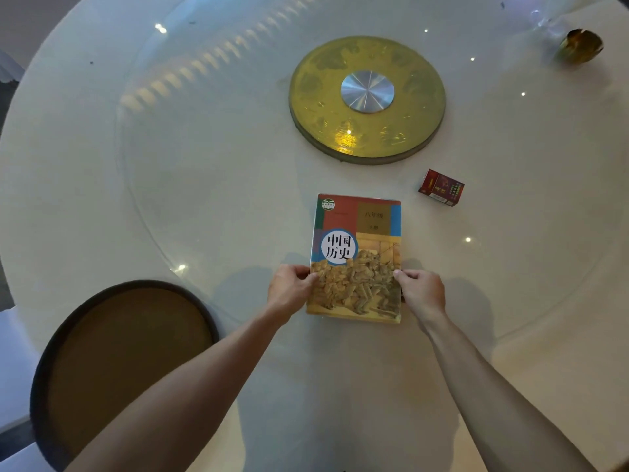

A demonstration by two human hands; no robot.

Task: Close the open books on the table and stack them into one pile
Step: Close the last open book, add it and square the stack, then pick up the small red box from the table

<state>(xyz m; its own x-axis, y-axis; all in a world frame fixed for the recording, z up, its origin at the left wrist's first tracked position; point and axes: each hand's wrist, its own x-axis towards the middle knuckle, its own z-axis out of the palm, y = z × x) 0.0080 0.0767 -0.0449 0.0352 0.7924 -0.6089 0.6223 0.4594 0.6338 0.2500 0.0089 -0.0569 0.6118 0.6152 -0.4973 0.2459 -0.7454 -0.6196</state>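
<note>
The work looks to be at the squaring-up step: a closed history textbook [355, 257] lies cover-up just below the centre of the frame, and no open book shows anywhere on the round white bench [170, 206]. Whether other books lie beneath it cannot be told for certain; only a pale sliver along its left and lower edges hints at pages or another volume underneath.

The left hand [291, 289] grips the book's lower left edge, thumb on the cover and fingers curled under or against the side. The right hand [422, 291] pinches the lower right edge in the same way. Both are clasped on the book, neither is free.

The next move probably calls for nudging the edges flush, then letting go, keeping the cover from sliding on the glossy glass top.

The book is a slim paperback, upright in the frame, its cover showing a red and blue upper band, a white disc with Chinese characters, and a sandy relief of figures across the lower half.

Beyond it, a gold turntable hub [367, 97] sits in the upper middle, a red cigarette pack [441, 188] lies to the book's upper right, well apart, and a round brown stool seat [122, 362] fills the lower left.
</note>
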